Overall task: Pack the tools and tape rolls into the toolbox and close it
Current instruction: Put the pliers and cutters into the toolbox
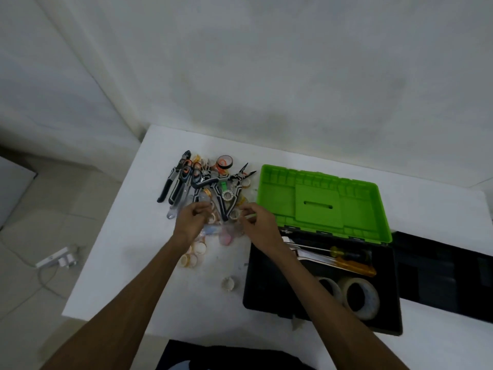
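Observation:
A black toolbox (266, 284) stands open on the right of the white table, its green lid (320, 204) tilted back. Inside lie two big clear tape rolls (358, 296), an amber-handled screwdriver (352, 264) and metal wrenches (306, 253). To its left is a pile of black-handled pliers (176, 182), small tape rolls (226, 194) and clear items. My left hand (190, 222) reaches into the near edge of the pile with curled fingers; what it holds is blurred. My right hand (257, 222) pinches at a small item beside the pile, next to the toolbox's back left corner.
Loose small tape rolls (198, 248) lie near my left forearm and one (228, 284) sits alone by the toolbox. A black tray (448, 271) lies right of the toolbox. A white power strip (54, 259) with a cable lies on the floor at left. A wall runs behind the table.

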